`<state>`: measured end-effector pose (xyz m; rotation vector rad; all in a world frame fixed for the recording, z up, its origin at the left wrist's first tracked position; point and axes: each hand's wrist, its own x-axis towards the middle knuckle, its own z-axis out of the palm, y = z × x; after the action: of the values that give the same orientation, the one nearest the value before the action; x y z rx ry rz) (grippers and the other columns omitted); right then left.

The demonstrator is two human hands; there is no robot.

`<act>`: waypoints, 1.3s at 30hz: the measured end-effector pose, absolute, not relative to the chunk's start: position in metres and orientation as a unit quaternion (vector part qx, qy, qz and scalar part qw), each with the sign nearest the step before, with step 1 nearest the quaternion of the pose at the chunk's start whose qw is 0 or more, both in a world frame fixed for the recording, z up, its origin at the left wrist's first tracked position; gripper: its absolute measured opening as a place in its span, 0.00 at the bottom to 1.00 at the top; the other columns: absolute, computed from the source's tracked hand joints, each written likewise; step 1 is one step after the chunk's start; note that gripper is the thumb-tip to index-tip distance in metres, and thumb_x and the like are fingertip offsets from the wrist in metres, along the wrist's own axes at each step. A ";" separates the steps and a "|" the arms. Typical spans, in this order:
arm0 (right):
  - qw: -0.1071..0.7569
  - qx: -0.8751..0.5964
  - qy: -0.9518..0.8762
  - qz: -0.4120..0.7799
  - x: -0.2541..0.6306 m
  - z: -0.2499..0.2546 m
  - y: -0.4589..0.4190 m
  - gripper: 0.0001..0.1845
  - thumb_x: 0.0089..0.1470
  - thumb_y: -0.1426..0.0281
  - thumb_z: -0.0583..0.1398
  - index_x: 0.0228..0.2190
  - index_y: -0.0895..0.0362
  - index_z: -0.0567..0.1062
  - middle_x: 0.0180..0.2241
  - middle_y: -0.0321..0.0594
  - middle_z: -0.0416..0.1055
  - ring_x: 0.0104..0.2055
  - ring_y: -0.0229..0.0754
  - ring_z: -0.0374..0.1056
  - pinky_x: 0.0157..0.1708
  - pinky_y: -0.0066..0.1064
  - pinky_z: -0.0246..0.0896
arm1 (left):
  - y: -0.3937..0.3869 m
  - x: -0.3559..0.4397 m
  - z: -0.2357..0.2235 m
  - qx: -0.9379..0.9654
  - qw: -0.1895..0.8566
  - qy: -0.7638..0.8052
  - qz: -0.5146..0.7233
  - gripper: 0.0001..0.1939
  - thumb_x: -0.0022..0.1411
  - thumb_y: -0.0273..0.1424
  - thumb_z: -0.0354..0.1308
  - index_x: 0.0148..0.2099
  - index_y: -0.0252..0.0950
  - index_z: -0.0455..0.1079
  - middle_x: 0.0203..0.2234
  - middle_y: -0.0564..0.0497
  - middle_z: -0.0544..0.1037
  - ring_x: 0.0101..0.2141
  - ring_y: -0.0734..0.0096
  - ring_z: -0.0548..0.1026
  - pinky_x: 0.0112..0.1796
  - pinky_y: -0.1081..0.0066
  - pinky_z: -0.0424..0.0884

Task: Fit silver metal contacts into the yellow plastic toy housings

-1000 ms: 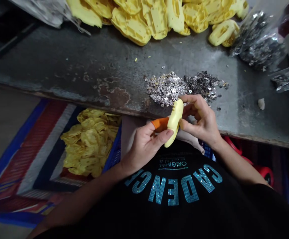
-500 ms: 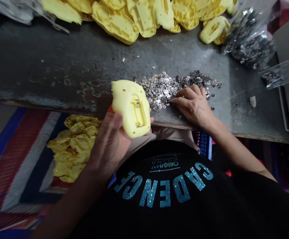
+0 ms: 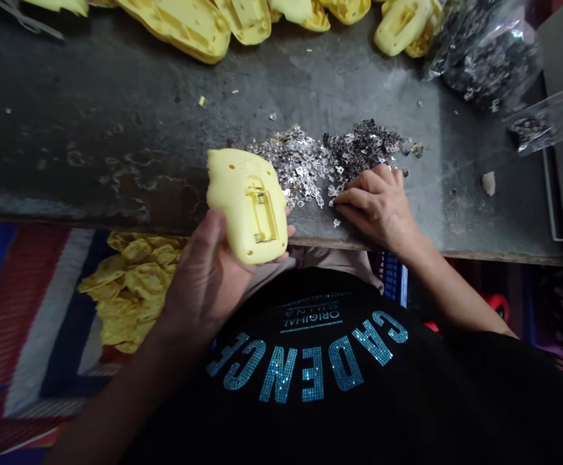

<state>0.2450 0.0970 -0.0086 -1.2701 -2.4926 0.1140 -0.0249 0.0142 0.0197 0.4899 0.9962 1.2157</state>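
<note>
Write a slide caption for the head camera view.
Left hand holds a yellow plastic battery housing over a metal workbench; right hand rests by a heap of small metal stampings.

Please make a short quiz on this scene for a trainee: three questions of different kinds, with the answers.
1. Which hand holds the yellow plastic housing, left or right?
2. True or false: the right hand also grips the housing.
3. What lies spread on the grey metal bench at the right hand's fingertips?

Key:
1. The left hand.
2. False.
3. Small metal pieces.
</note>
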 end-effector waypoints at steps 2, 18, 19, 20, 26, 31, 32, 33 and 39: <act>0.151 -0.439 -0.885 0.028 0.239 -0.008 0.099 0.14 0.77 0.61 0.59 0.44 0.48 0.85 0.43 0.41 0.78 0.50 0.52 0.65 0.52 0.50 0.57 | 0.013 -0.022 0.019 0.211 0.682 0.447 0.539 0.37 0.74 0.57 0.63 0.71 0.36 0.77 0.61 0.35 0.85 0.50 0.50 0.87 0.36 0.67 0.84; 0.189 -0.420 -0.883 0.090 0.254 -0.002 0.073 0.12 0.76 0.62 0.61 0.46 0.47 0.86 0.42 0.40 0.79 0.48 0.50 0.65 0.50 0.47 0.54 | 0.006 -0.015 0.019 0.247 0.677 0.426 0.548 0.33 0.73 0.56 0.66 0.64 0.35 0.82 0.57 0.38 0.87 0.46 0.51 0.88 0.33 0.68 0.85; 0.184 -0.419 -0.884 0.097 0.251 -0.005 0.073 0.12 0.76 0.62 0.61 0.47 0.47 0.86 0.43 0.41 0.79 0.48 0.50 0.65 0.50 0.46 0.54 | 0.005 -0.014 0.020 0.249 0.677 0.426 0.546 0.33 0.72 0.56 0.66 0.64 0.35 0.82 0.56 0.38 0.87 0.46 0.50 0.88 0.34 0.68 0.85; 0.178 -0.419 -0.884 0.101 0.249 -0.007 0.073 0.12 0.76 0.63 0.60 0.46 0.48 0.86 0.43 0.41 0.79 0.48 0.50 0.65 0.49 0.46 0.53 | 0.004 -0.014 0.020 0.250 0.676 0.429 0.544 0.32 0.72 0.55 0.66 0.64 0.35 0.82 0.57 0.39 0.87 0.47 0.50 0.88 0.34 0.68 0.86; 0.171 -0.419 -0.883 0.125 0.257 -0.009 0.054 0.11 0.75 0.65 0.61 0.42 0.50 0.84 0.41 0.42 0.79 0.46 0.50 0.65 0.47 0.43 0.52 | -0.001 -0.013 0.021 0.249 0.672 0.446 0.536 0.36 0.70 0.58 0.67 0.66 0.36 0.81 0.58 0.38 0.87 0.48 0.48 0.89 0.35 0.68 0.86; 0.174 -0.435 -0.869 0.158 0.267 -0.007 0.035 0.09 0.74 0.65 0.63 0.42 0.51 0.84 0.41 0.41 0.80 0.46 0.49 0.66 0.48 0.42 0.52 | -0.002 -0.011 0.021 0.240 0.688 0.443 0.523 0.36 0.70 0.59 0.68 0.65 0.37 0.81 0.60 0.36 0.85 0.51 0.48 0.88 0.38 0.67 0.86; 0.173 -0.439 -0.868 0.157 0.267 -0.007 0.033 0.09 0.74 0.65 0.63 0.42 0.51 0.83 0.41 0.41 0.80 0.46 0.50 0.66 0.48 0.42 0.53 | -0.002 -0.010 0.021 0.239 0.691 0.444 0.518 0.35 0.68 0.58 0.69 0.64 0.37 0.81 0.60 0.37 0.85 0.50 0.47 0.88 0.38 0.67 0.86; 0.173 -0.443 -0.867 0.151 0.267 -0.007 0.031 0.08 0.74 0.66 0.63 0.42 0.51 0.83 0.41 0.41 0.80 0.46 0.50 0.67 0.48 0.42 0.53 | -0.002 -0.009 0.021 0.237 0.695 0.444 0.513 0.36 0.67 0.58 0.70 0.64 0.36 0.82 0.60 0.37 0.86 0.50 0.48 0.88 0.37 0.67 0.86; 0.198 -0.460 -0.863 0.063 0.266 -0.020 0.019 0.07 0.74 0.65 0.63 0.43 0.50 0.82 0.42 0.42 0.83 0.44 0.50 0.68 0.46 0.44 0.54 | -0.001 -0.007 0.019 0.226 0.746 0.398 0.484 0.39 0.65 0.54 0.74 0.69 0.37 0.76 0.56 0.38 0.88 0.46 0.45 0.90 0.32 0.65 0.88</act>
<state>0.2664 0.0191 -0.0200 -1.2871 -2.4154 0.1761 -0.0068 -0.0008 0.0187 0.4955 0.8707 1.0596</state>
